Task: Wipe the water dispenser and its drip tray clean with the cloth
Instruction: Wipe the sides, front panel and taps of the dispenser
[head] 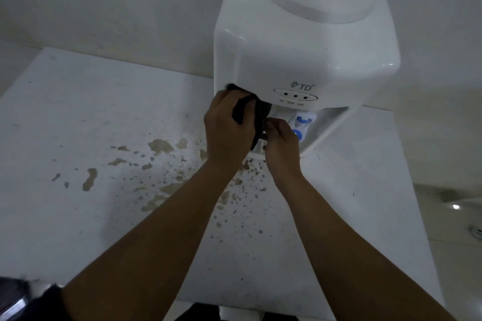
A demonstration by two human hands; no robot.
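Note:
A white tabletop water dispenser (pixel 300 47) stands at the back of a white table, with an empty bottle seat on top and a blue tap (pixel 302 122) in its front recess. My left hand (pixel 227 128) grips a dark cloth (pixel 243 109) and presses it against the dispenser's front left, under the overhang. My right hand (pixel 281 146) is just in front of the recess, fingers curled around a fold of the cloth near the drip tray (pixel 257 155). The hands hide most of the tray.
The white table (pixel 104 138) is stained with brown flaking patches in front of the dispenser. A wall runs behind. At the right, lower down, lies a tiled floor with a drain (pixel 476 230). A dark object (pixel 13 297) shows at the bottom left corner.

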